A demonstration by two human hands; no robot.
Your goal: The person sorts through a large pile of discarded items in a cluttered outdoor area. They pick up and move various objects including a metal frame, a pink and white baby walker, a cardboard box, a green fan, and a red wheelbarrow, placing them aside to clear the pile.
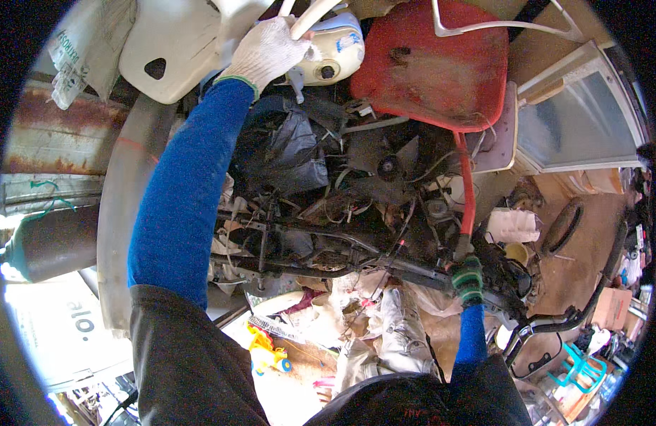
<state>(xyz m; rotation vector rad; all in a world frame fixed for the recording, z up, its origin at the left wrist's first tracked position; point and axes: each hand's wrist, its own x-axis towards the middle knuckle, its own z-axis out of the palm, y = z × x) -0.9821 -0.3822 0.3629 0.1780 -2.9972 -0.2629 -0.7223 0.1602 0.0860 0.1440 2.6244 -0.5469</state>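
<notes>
My left hand [268,50], in a white knit glove, reaches up and away to the far side, its fingers wrapped round a white tubular bar [314,15]. Just beyond that grip sits a cream tank-like container [333,53] with a dark round cap. My right hand [466,273], in a green striped glove, is closed at the lower end of a red bar [465,184]. That bar runs up to a dirty red plastic seat [434,67] at the far right. A white plastic seat with a triangular hole [147,46] stands left of my left hand.
A dark metal frame [342,248] crosses in front of me, with black plastic bags [296,153] and tangled parts behind it. A glazed white-framed panel [583,117] leans at right. Near my feet lie a yellow toy [266,351] and rags; a turquoise stool [580,369] stands lower right.
</notes>
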